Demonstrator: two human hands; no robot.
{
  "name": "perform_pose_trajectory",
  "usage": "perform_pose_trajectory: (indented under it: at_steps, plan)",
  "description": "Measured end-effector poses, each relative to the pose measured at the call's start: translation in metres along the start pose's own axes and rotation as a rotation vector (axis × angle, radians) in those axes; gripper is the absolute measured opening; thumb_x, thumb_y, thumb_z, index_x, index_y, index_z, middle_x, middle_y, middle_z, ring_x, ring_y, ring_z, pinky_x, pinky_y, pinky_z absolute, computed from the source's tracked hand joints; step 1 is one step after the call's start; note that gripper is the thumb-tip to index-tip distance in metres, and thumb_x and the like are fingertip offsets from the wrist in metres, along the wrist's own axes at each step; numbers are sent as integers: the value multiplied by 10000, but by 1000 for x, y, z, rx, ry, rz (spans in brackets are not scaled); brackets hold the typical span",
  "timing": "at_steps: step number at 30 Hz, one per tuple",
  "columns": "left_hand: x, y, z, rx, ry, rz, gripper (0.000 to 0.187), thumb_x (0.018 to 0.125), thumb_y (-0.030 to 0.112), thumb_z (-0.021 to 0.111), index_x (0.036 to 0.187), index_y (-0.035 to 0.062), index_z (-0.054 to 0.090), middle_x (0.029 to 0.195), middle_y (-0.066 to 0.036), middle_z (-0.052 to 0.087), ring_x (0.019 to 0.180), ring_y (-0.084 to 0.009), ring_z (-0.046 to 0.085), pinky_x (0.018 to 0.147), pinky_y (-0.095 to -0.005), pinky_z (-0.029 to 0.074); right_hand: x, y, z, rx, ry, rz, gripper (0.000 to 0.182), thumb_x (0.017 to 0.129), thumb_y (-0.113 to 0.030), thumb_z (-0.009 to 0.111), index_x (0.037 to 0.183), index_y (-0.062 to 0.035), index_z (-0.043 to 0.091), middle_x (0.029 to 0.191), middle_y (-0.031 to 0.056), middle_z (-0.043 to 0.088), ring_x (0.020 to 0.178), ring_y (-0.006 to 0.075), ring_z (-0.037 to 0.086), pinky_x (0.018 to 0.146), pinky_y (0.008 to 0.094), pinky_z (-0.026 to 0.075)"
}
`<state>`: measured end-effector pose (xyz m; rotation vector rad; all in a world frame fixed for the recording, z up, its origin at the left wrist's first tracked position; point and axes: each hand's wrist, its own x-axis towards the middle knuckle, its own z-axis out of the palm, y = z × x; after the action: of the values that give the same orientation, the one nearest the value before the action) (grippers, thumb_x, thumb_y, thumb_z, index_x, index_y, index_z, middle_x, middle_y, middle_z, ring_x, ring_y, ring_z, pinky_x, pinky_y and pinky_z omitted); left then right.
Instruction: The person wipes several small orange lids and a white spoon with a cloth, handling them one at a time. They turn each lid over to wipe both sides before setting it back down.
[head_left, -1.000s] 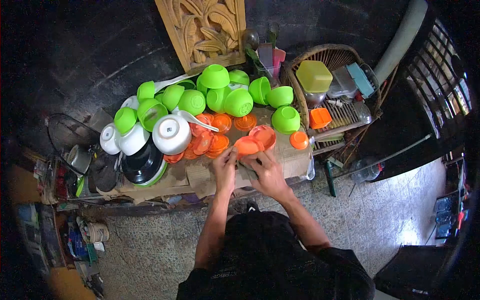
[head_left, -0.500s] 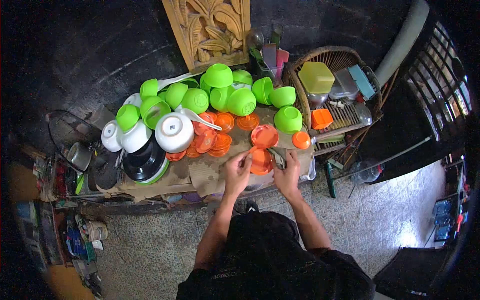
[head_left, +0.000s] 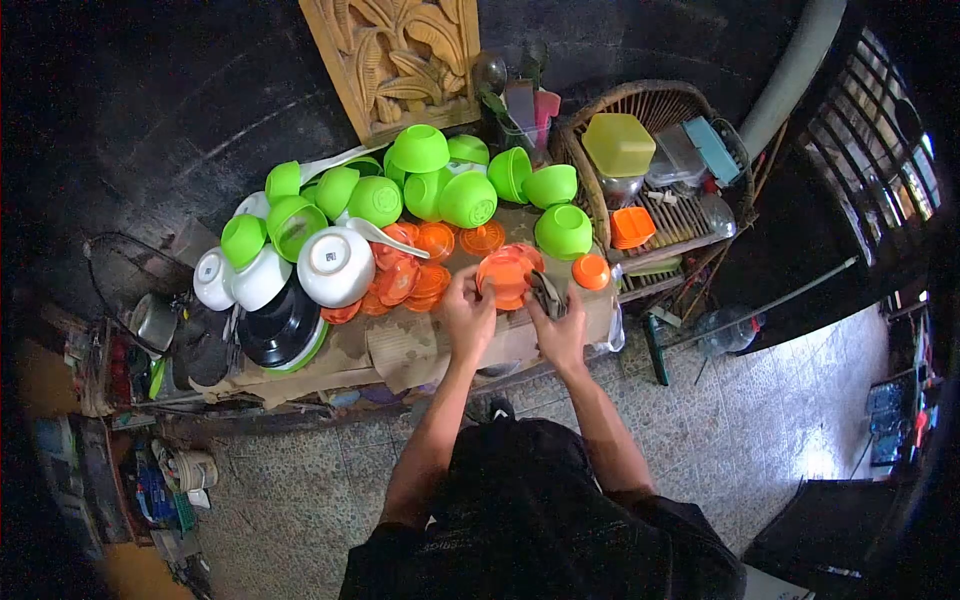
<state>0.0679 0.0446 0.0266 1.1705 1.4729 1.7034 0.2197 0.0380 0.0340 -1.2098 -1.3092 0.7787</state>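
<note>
The 2 orange dishes [head_left: 508, 272] are just right of the frame's centre, over the tabletop [head_left: 410, 350], overlapping so closely that I cannot tell which dish is on top. Compared with 0.5 s ago, this is the main change: then they show as 2 separate rounds, the held dish in front of the other; now the held dish has moved up and in against its partner. I judge that the dishes are now handled as a pair rather than singly.

The left hand [head_left: 470, 315] pinches the dishes at their lower left rim, thumb uppermost. The right hand [head_left: 558, 325] grasps a dark cloth [head_left: 545, 293] at their right edge; whether its fingers also touch a dish, I cannot tell. The cloth seems to sit beside the rim, not spread across the inside.

Just right of the hands is a small orange cup [head_left: 591, 271], with a green bowl [head_left: 563, 232] above it. To the left are the orange lids [head_left: 400, 275], then white bowls [head_left: 335, 268], and above these a heap of green bowls [head_left: 420, 150]. A wicker rack [head_left: 590, 190] fills the upper right, a carved panel [head_left: 400, 65] the upper middle.
</note>
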Motion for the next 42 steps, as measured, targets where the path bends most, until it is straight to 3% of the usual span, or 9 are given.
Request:
perform_pose_trajectory:
  at_steps: [4,8,15,18,20,22,31,33,42]
  plan:
    - [8,23,5,322,0,-55,200,944,164,758,1048,11,681,844,-89,720,703,-194,691,651,-371,552,23,7,2,28,61,-52,331,869,-104,807,1158,19,702,991,173,736,920,264,715,836,407,549]
    - [15,18,6,606,-155,19,251,914,213,754,1036,2,699,752,-154,708,699,-330,716,667,-441,550,33,8,0,-310,12,11,408,807,-45,788,1192,41,682,1091,237,674,1012,425,668,901,489,537]
    - [27,5,12,717,-159,57,242,911,192,718,1062,5,699,846,-216,736,801,-440,724,737,-534,558,38,18,0,-326,-5,-133,430,774,-25,779,1178,51,653,1100,258,650,1027,470,637,903,504,521]
    - [29,28,6,685,-167,-27,262,910,195,719,1109,24,706,857,-213,728,819,-436,717,753,-533,554,38,16,-1,-386,151,-190,419,811,-34,781,1195,50,634,1093,247,654,1015,445,647,907,489,520]
    - [29,32,-3,667,-170,-84,277,911,195,718,1135,33,710,878,-209,722,845,-428,711,774,-528,551,39,9,-7,-138,141,-111,386,879,-36,760,1227,41,615,1093,226,661,1011,395,657,918,467,518]
    - [24,25,-24,769,95,256,295,908,182,711,1167,43,717,1000,-173,688,1004,-390,655,883,-527,518,36,-13,-12,-112,149,-81,335,941,-33,726,1248,36,609,1141,202,682,1060,321,663,937,428,519]
    - [6,17,-89,1267,247,276,271,864,102,744,1135,103,748,1131,-76,636,1153,-344,532,943,-525,381,19,10,10,40,-20,-11,303,963,-83,738,1230,23,642,1175,159,701,1063,248,655,952,382,512]
    - [3,18,-90,1213,279,298,253,865,87,741,1116,114,752,1125,-70,635,1149,-344,532,943,-527,377,9,-1,23,28,-87,-22,239,965,-104,745,1158,9,659,1070,125,698,931,215,629,871,367,513]
    - [-6,31,-106,802,286,534,259,832,-59,671,1033,75,764,1104,-89,664,1101,-349,603,953,-503,472,-3,-40,56,479,-297,346,308,1012,-147,709,1273,5,649,1117,38,722,999,111,631,885,289,511]
